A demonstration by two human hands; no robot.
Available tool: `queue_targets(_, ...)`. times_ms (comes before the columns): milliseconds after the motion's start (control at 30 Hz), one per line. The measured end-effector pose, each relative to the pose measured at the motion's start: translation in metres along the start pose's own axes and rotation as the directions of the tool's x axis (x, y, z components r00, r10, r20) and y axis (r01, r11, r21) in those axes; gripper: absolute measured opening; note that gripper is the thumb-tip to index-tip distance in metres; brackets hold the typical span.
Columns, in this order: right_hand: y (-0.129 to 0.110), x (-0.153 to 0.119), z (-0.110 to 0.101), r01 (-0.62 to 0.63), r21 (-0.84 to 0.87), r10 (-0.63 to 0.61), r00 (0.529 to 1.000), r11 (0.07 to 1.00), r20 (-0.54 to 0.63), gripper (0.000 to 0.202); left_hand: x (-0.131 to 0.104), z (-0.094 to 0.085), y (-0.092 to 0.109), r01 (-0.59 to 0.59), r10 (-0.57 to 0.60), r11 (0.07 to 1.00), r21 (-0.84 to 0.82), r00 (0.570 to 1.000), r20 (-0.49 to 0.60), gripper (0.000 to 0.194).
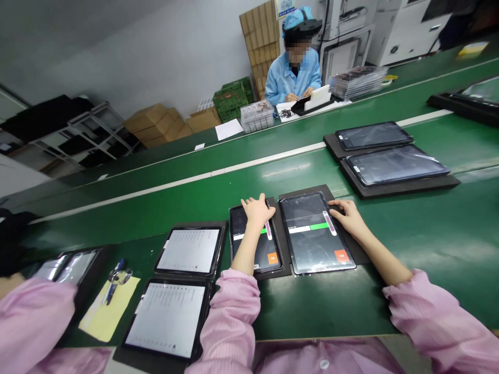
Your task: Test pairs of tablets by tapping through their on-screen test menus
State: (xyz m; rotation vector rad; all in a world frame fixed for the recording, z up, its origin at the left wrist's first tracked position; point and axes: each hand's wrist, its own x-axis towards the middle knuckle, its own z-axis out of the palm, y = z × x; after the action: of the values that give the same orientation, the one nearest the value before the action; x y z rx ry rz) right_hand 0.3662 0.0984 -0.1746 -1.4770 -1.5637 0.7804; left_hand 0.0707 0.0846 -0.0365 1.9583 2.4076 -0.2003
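In the head view, two tablets lie side by side before me on dark foam pads, each lit with green and white bars and an orange square. My left hand [258, 212] rests over the top end of the left tablet [245, 249], fingers spread; the palm side is hidden. At the upper right edge of the right tablet [312, 246], my right hand [348, 215] touches the rim or its pad, thumb and fingers apart. Left of my left forearm, two tablets with white screens, an upper one [189, 249] and a lower one [167, 317], lie on pads.
Further right on the green bench [409, 234] are two dark tablets, a rear one [374, 136] and a front one [397, 165]. A yellow paper [105, 314] with pens lies left. A pink sleeve [35, 317] of a neighbour reaches in. A person [294, 75] in blue sits opposite.
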Motion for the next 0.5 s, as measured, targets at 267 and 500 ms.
queue_targets(267, 0.000, 0.000, 0.000, 0.010, 0.003, -0.010, 1.000, 1.000, -0.002, 0.036, 0.001, 0.000, -0.007, -0.008, 0.010, 0.998, -0.057, 1.000, 0.024, 0.050)
queue_targets(500, -0.002, 0.002, -0.003, 0.035, -0.008, -0.035, 0.999, 0.999, 0.013, 0.038, 0.005, 0.000, -0.009, -0.029, 0.034, 0.988, -0.155, 0.999, 0.027, 0.048)
